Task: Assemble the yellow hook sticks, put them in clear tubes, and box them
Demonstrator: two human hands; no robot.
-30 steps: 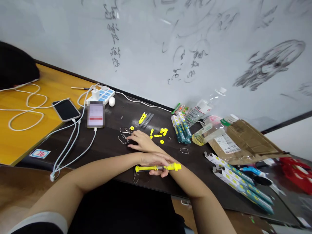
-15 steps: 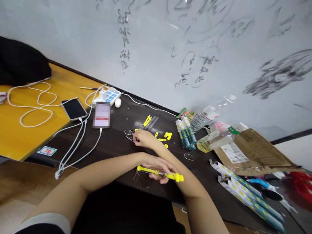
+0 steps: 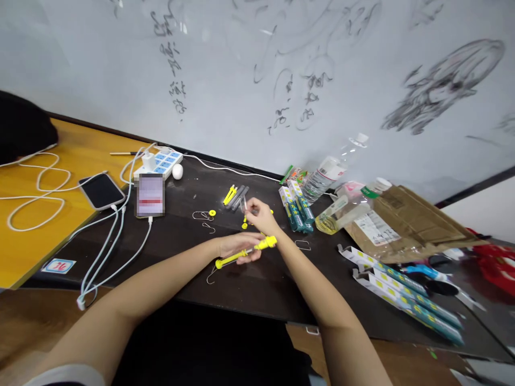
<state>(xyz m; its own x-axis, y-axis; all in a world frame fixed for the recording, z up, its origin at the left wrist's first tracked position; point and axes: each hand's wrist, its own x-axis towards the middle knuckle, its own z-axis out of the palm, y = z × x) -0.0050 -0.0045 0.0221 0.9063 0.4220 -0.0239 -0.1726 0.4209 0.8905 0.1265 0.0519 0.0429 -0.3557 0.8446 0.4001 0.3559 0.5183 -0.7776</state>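
My left hand [image 3: 240,247] is closed loosely around a slim yellow plastic tool [image 3: 231,260] with a metal shaft section; a thin wire hook [image 3: 211,276] dangles from its lower left end. Just beyond it, my right hand [image 3: 259,215] pinches a thin, pale, narrow piece [image 3: 243,202] whose kind is unclear. Small yellow plastic parts [image 3: 244,225] lie under and beside the right fingers, some of them hidden. Behind those are yellow sticks [image 3: 229,195] and dark grey rods [image 3: 237,197]. Bent wire clips [image 3: 202,215] and a yellow ring [image 3: 212,213] rest to the left.
Narrow boxes [image 3: 296,206] stand near a water bottle [image 3: 324,177] and a bottle of yellow liquid [image 3: 333,214]. More long boxes [image 3: 406,295] and a brown package [image 3: 414,214] are at right. Phones [image 3: 101,191], cables and a power strip [image 3: 164,162] occupy the left.
My right hand has left the wire clips and moved right to the yellow parts, and a thin piece now shows in its fingers. My left hand still holds the yellow tool. The view has shifted.
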